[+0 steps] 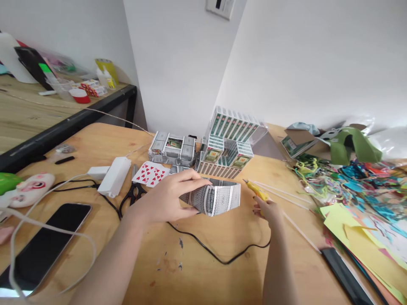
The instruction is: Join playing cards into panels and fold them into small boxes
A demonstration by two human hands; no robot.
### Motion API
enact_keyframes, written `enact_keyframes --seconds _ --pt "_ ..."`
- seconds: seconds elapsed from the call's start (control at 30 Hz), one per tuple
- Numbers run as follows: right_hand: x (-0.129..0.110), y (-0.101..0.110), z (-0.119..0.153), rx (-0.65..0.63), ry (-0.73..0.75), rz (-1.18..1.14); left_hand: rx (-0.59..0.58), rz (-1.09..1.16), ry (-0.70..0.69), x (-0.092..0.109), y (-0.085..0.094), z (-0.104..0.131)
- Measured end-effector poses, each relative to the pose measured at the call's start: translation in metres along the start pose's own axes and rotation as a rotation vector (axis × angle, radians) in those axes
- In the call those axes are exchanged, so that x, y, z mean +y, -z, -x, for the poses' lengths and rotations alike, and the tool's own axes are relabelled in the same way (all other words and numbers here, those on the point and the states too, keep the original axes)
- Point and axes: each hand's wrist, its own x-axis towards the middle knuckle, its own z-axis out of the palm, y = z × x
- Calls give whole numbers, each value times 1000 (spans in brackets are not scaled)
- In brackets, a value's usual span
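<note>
Grey patterned card piece [222, 201]: was pinched in the left hand [170, 192], left of the right hand [269, 211]. Yellow glue gun [258, 190]: was gripped in the right hand, nozzle [245, 181] near the card piece. Hands were apart; a light, steady pinch seemed best, fingertips clear of the nozzle.

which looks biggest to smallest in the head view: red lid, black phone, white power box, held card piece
1. black phone
2. held card piece
3. white power box
4. red lid
</note>
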Motion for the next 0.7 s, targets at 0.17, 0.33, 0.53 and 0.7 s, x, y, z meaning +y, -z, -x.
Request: enact_keyframes --seconds 0.17,0.33,0.53,0.7 --pt "-36 20 20 117 22 -312 26 -43 -20 1 3 2" --pt "-104 40 64 265 358 -574 113 -178 -63 10 7 6" --pt "-143 25 107 367 659 -296 240 -341 -127 15 10 8" --pt "-138 8 115 408 811 -222 246 -418 -80 12 14 11"
